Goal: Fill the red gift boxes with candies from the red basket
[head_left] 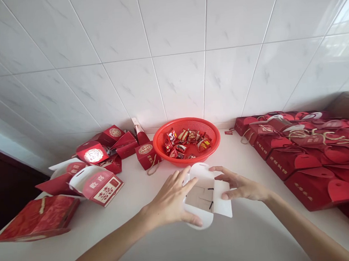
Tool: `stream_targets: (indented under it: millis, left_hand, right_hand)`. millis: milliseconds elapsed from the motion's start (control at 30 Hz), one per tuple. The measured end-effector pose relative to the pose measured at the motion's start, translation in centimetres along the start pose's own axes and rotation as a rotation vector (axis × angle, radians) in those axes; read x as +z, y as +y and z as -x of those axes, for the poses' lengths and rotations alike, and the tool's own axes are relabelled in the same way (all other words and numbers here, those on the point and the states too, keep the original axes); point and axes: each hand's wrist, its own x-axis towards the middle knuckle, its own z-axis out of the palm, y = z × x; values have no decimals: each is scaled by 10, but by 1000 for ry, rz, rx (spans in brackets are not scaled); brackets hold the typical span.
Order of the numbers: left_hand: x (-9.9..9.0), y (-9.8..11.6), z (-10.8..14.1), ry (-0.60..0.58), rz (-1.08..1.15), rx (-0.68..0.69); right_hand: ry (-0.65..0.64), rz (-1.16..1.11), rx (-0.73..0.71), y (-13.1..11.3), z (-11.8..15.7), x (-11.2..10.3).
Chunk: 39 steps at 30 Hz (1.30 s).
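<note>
An opened gift box [199,195], white on the inside, stands on the table before me with its flaps spread outward. Small black cord pieces show on its inner right side. My left hand [169,203] grips the box's left side, fingers apart, the thumb on the near rounded flap. My right hand [241,184] is on the right side, its thumb against the white right flap and its index finger near the far flap. Just beyond the box is a red plastic basket [188,161] with several wrapped candies [181,147] in it.
Several red gift boxes [300,188] with rounded flaps stand in rows at the right. More red boxes lie loosely at the left, among them one open box [98,185] and a red bag [38,217]. A white tiled wall [178,83] closes off the back.
</note>
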Motion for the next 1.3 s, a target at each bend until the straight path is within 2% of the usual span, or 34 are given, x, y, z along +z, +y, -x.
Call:
stream_targets:
  millis: [100, 267, 367, 500, 600, 667, 767, 833, 867, 933, 1033, 1067, 1133, 1200, 1300]
  left_hand:
    - [7, -9, -4, 146, -84, 12]
    - [14, -26, -11, 325, -98, 117]
    - [15, -30, -13, 345, -82, 134]
    - [11, -26, -6, 285, -50, 195]
    - [-3, -24, 1, 242, 40, 253]
    - [-21, -28, -1, 289, 122, 271]
    - [-55, -46, -22, 457, 171, 237]
    - [-74, -64, -46, 481, 135, 132]
    - [-81, -73, -60, 430, 101, 60]
    - [-86, -88, -88, 188, -20, -85]
    - [-74, -98, -125, -205, -200, -205]
    - [-66, -99, -135, -295, -238, -241]
    - [-52, -100, -151, -342, -270, -279]
    - [-44, -103, -161, -339, -265, -279]
    - [-43, -111, -169, -302, -221, -229]
  right_hand:
    - [39, 43, -44, -6, -5, -4]
    - [132, 354, -93, -23, -13, -16]
    - [133, 433, -96, -34, -17, -21]
    - [73, 552, -46, -48, -16, -19]
    - [30, 673, -31, -62, -9, -19]
    - [34, 728, -103, -75, -8, -22]
    - [114, 720, -288, -94, -16, -32]
    - [189, 646, -392, -101, -31, -40]
    - [223, 591, -424, -102, -41, -44]
    - [286, 450, -460, -98, -65, -50]
    - [359, 259, -497, -83, -104, -53]
    - [378, 213, -499, -77, -115, -54]
    - [411, 150, -492, -66, -133, -54]
    - [427, 120, -476, -57, -145, -54]
    - [453, 61, -439, -49, -153, -56]
